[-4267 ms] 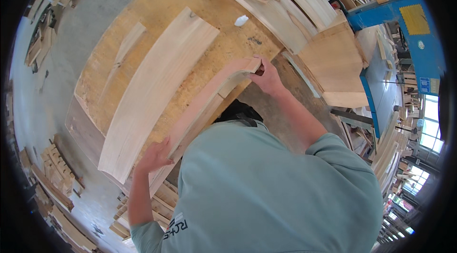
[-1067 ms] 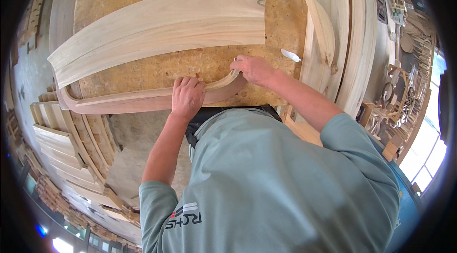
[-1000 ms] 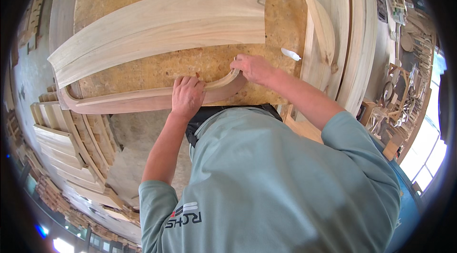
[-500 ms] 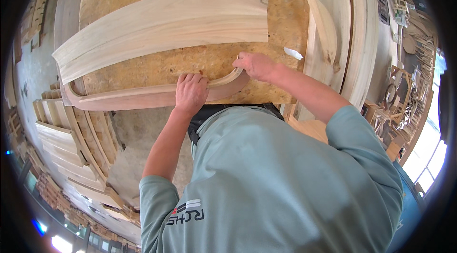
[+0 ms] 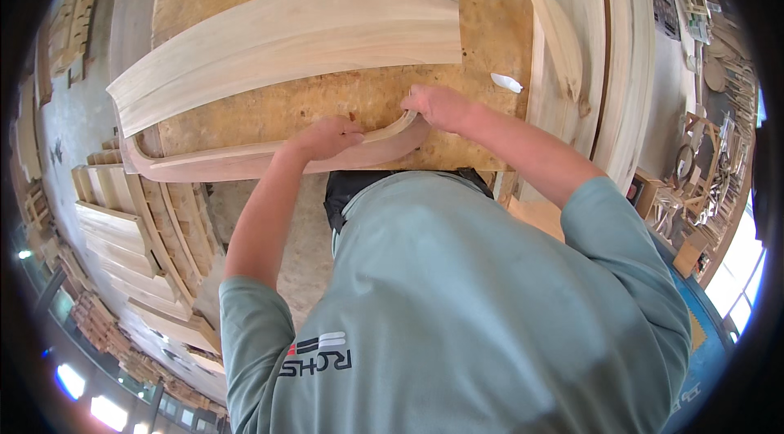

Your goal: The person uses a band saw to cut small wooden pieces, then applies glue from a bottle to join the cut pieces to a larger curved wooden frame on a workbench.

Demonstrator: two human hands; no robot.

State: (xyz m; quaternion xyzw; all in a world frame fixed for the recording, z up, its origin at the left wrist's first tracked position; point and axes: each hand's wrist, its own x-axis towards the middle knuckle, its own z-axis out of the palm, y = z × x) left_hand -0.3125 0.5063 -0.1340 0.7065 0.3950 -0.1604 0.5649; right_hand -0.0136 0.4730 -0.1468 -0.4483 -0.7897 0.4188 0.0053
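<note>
Rail, curved, touches left hand; right hand grips it.

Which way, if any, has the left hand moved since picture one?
Yes, rightward against the wide board: the left hand was near the board's left end, now past its middle.

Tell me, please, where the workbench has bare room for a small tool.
The workbench has bare patches between the wide board and the long boards, beyond the white object, and between the wide board and the curved piece. Crowded: the near edge, where left grip and right grip are at the curved piece.
</note>
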